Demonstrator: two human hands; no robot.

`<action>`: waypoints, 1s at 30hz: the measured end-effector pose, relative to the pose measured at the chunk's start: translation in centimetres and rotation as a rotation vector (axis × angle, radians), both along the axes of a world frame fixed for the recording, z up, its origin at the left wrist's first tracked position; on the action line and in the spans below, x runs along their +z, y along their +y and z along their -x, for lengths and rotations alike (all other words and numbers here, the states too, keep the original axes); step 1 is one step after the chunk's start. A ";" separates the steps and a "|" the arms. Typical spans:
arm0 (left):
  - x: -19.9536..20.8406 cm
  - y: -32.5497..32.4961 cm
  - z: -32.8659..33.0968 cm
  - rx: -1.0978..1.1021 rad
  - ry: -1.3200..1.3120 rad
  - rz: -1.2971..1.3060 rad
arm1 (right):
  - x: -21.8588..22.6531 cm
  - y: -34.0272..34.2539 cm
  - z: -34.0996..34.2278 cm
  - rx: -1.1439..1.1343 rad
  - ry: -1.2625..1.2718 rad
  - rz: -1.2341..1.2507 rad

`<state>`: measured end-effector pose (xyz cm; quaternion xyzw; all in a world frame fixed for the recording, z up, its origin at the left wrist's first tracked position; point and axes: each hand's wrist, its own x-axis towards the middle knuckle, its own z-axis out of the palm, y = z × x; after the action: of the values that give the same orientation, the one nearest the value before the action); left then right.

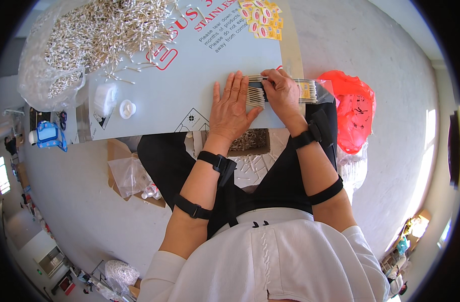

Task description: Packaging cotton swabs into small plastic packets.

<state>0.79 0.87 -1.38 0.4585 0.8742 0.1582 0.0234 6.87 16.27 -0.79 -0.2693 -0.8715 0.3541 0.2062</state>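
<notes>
My left hand (pixel 230 108) lies flat on the sheet-covered table (pixel 164 105), fingers stretched out, its thumb against a row of cotton swabs (pixel 255 96) laid side by side. Just right of that row, my right hand (pixel 281 93) is closed, thumb and fingertips pressed together. Whatever is between those fingertips is hidden. A few more swabs show along the top, between the two hands. Partly under my right hand, at the table's right edge, is a clear packet (pixel 313 91) of swabs with a yellow card inside.
At the far left, loose cotton swabs (pixel 109 35) spill from a clear bag (pixel 31 75). Yellow-and-white cards (pixel 262 20) lie at the far edge. A small white round lid (pixel 127 109) sits left. A red plastic bag (pixel 353 110) hangs right; a box of swabs (pixel 250 142) is below the table.
</notes>
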 end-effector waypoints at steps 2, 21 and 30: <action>0.0 0.0 0.0 -0.002 0.002 0.002 | 0.0 0.0 0.0 -0.005 -0.001 0.012; -0.2 -0.3 0.1 -0.006 0.031 0.029 | 0.9 2.5 0.3 0.422 0.056 -0.136; -0.1 -0.1 0.1 -0.027 -0.006 0.029 | -0.1 -0.9 -3.7 0.446 -0.095 -0.553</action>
<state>0.68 0.80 -1.51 0.4695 0.8700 0.1465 0.0348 10.59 15.32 -0.91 -0.0225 -0.9803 0.1281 0.1484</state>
